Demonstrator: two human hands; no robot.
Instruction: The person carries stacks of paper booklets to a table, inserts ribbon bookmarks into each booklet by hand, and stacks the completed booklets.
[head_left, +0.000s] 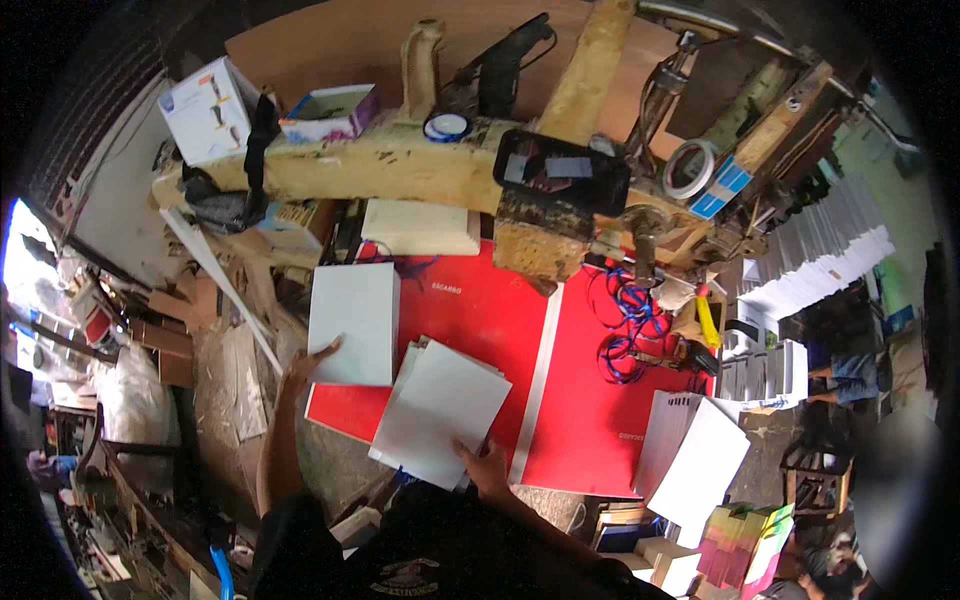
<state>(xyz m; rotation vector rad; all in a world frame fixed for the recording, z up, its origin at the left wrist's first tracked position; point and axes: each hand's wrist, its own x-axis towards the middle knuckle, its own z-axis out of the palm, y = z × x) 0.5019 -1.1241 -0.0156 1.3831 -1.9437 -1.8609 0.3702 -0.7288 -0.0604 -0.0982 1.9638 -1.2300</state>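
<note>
A neat white block of paper (352,325) stands on the red board (460,300), left of the middle. My left hand (301,368) grips its lower left edge, one digit lying on top and the other fingers mostly hidden at the side. Nearer to me and to the right lies a looser stack of white sheets (440,410), turned at an angle, its layers slightly fanned at the upper left. At its lower right edge my right hand (487,470) is closed on it, with the thumb on the top sheet and fingertips out of sight.
Tangled blue ribbon (635,310) lies on the board's right part. More white stacks (695,460) stand at the right edge. A cream block (420,228) sits behind, below a heavy yellow machine beam (370,170) carrying a black tray (560,172) and tape rolls.
</note>
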